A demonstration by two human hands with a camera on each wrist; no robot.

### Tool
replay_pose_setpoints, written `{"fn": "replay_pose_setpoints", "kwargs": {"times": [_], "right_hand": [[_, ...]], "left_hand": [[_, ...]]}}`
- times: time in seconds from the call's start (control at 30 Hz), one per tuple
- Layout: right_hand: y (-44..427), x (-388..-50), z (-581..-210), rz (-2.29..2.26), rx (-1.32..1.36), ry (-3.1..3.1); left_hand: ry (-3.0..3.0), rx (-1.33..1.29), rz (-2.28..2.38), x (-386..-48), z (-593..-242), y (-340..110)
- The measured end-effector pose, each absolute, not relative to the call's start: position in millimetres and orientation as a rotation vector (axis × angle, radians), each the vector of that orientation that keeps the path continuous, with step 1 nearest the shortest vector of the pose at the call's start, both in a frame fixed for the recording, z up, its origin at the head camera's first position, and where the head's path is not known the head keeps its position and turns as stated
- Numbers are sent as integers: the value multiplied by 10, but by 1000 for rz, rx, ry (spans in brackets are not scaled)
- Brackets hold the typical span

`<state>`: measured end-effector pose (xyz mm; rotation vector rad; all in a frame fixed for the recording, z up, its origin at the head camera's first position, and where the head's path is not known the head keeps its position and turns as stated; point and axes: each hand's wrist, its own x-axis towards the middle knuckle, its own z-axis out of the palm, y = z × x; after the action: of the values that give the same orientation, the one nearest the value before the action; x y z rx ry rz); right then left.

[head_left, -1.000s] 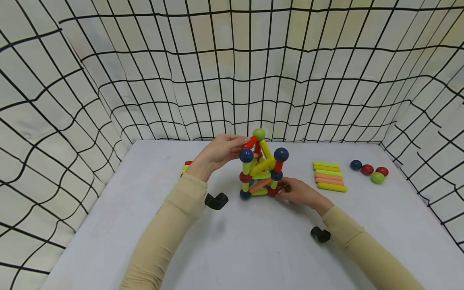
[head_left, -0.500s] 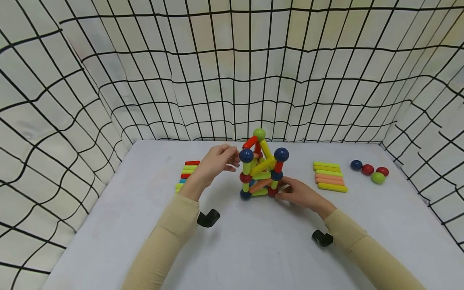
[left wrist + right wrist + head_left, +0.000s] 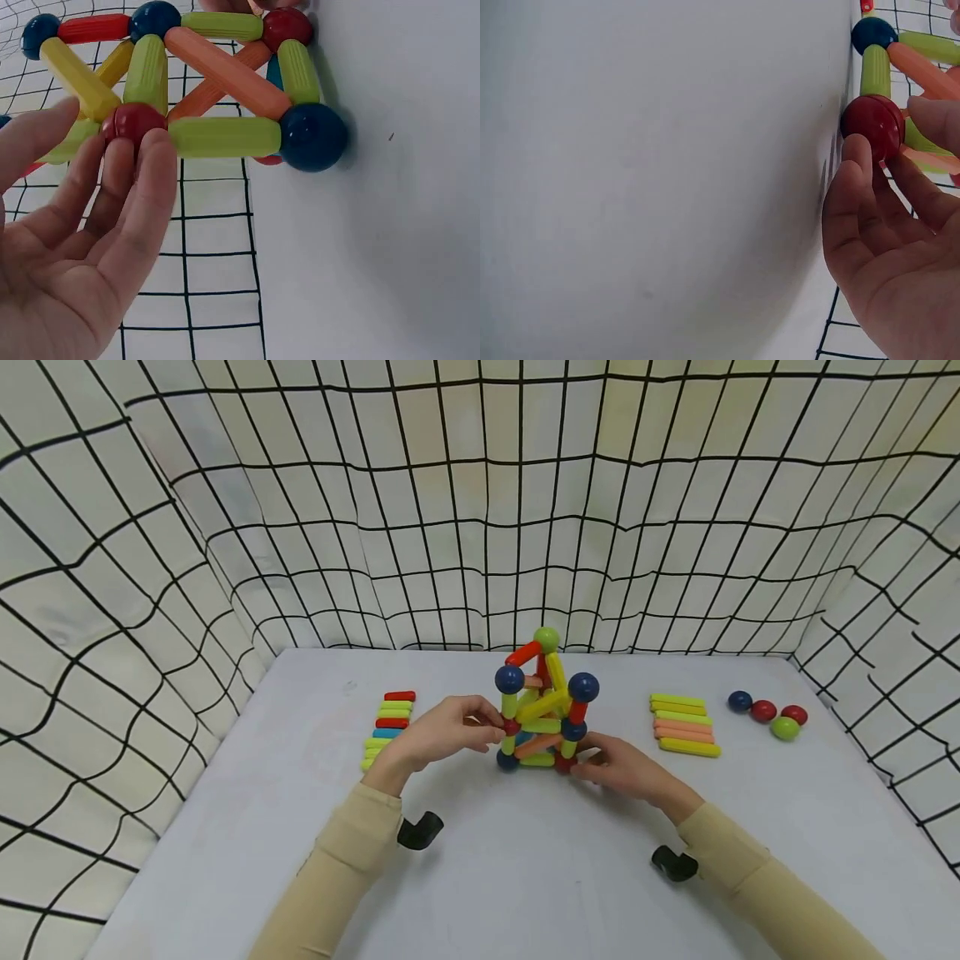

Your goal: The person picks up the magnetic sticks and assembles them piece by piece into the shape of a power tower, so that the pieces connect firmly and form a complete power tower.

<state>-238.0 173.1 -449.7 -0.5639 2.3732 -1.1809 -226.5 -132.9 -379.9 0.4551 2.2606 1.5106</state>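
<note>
A ball-and-rod tower (image 3: 542,702), built of coloured plastic rods and balls like a magnetic construction toy, stands upright on the table between the hands. A green ball tops it, and two blue balls cap its front posts. With its fingertips my left hand (image 3: 453,727) touches the red ball (image 3: 135,124) halfway up the left post; the thumb lies apart from that ball. Low at the right corner, my right hand (image 3: 618,766) holds the red ball (image 3: 874,126) of the base between fingers and thumb. The tower's far side is partly hidden.
Left of the tower lies a row of short rods (image 3: 392,723), partly behind my left hand. At right are several yellow, green and orange rods (image 3: 682,724) and several loose balls (image 3: 763,711). A black grid-patterned sheet (image 3: 517,493) rises behind the white table (image 3: 525,877).
My left hand has come off the red rod near the top and moved down to the red ball at mid-height. The tower has turned slightly, its top shifting right. My right hand stays at the base.
</note>
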Motion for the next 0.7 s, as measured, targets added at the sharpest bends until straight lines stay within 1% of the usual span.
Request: {"fn": "replay_pose_setpoints", "kwargs": {"times": [0.13, 0.23, 0.4, 0.47, 0.53, 0.6, 0.7], "right_hand": [[1703, -2334, -4491, -1183, -599, 2340], [1673, -2290, -4493, -1171, -688, 2302], [1590, -2225, -4494, -1108, -846, 2220], [1559, -2224, -4472, -1105, -860, 2214], [1547, -2244, -4428, -1128, -837, 2244], [1557, -2277, -4376, -1170, -760, 2290], [1594, -2337, -4301, -1244, -589, 2355]], "left_hand": [[2410, 438, 1502, -2255, -3826, -1276], [2524, 397, 1493, -2275, -3837, -1229], [2555, 344, 1547, -2376, -3828, -1193], [2565, 332, 1578, -2433, -3810, -1201], [2563, 325, 1635, -2496, -3787, -1215], [2540, 330, 1706, -2559, -3761, -1229], [2442, 411, 1843, -2658, -3734, -1248]]}}
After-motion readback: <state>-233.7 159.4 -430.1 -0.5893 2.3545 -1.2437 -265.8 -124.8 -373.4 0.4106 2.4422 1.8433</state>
